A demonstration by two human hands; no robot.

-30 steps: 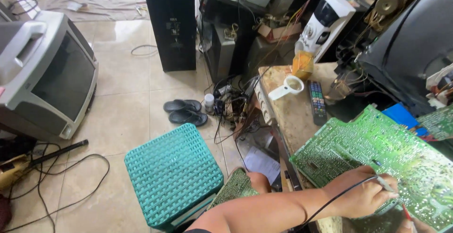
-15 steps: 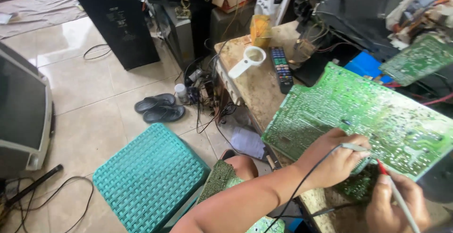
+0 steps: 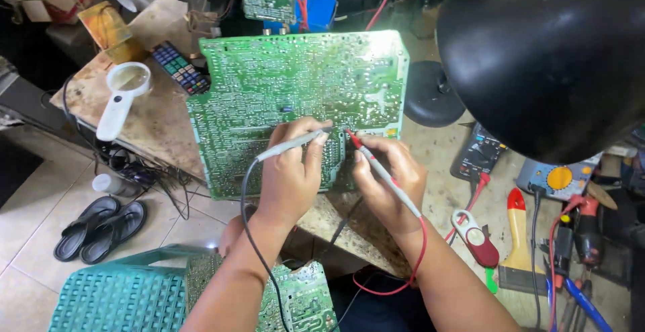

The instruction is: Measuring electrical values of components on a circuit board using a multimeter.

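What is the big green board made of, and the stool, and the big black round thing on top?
The green circuit board looks like stiff resin sheet with a glossy green coat, dotted with shiny metal solder spots. The teal stool seems moulded plastic, its top a woven-look grid. The black lamp shade looks like smooth painted metal, perhaps plastic; its dull sheen leaves that open.

One view only, worn on my head. Looks steeply down and slightly forward over my forearms onto the worn, stained work surface [image 3: 158, 120]. Close range: the large green printed circuit board [image 3: 295, 90] fills mid-frame. The glossy black dome lamp shade [image 3: 544, 56] blocks the upper right. Tiled floor shows lower left.
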